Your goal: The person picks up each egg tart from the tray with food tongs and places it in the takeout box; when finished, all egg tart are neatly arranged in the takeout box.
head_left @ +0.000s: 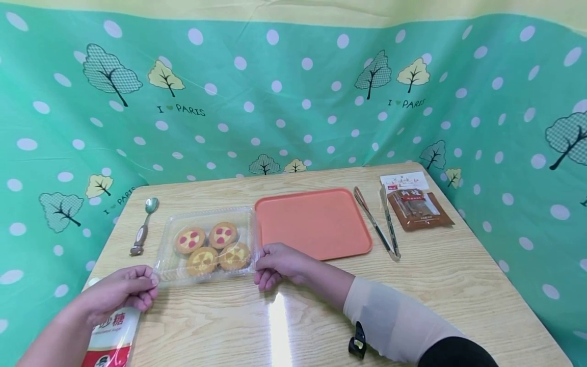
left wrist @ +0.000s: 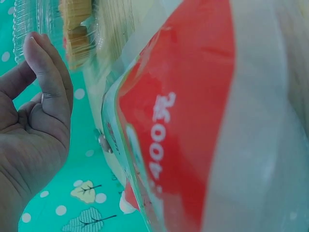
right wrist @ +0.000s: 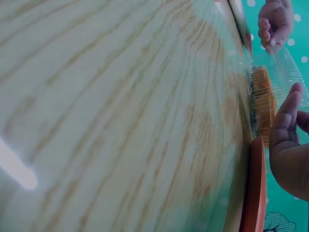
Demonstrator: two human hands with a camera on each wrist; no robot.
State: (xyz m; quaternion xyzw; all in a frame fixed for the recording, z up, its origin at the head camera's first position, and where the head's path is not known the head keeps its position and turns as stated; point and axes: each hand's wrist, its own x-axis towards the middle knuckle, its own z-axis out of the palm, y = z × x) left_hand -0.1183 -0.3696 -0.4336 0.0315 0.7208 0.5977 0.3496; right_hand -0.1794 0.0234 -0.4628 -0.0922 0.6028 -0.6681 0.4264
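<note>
A clear plastic clamshell box (head_left: 168, 244) holds several round tarts (head_left: 203, 261), some topped with red pieces and others with yellow. My left hand (head_left: 123, 289) pinches the box's near left corner between thumb and fingers. At the near right corner, my right hand (head_left: 283, 266) grips the edge the same way. Seen from the right wrist, both hands hold the box (right wrist: 285, 72) at its opposite ends. A red and white sugar bag (left wrist: 193, 96) lies partly beneath my left forearm and stands large in the left wrist view.
An orange-pink tray (head_left: 314, 224) lies right beside the box. Metal tongs (head_left: 378, 224) and a brown and white food packet (head_left: 412, 201) are further right. On the left is a spoon (head_left: 145, 224) with a brown handle. Patterned green cloth (head_left: 293, 122) hangs behind the table.
</note>
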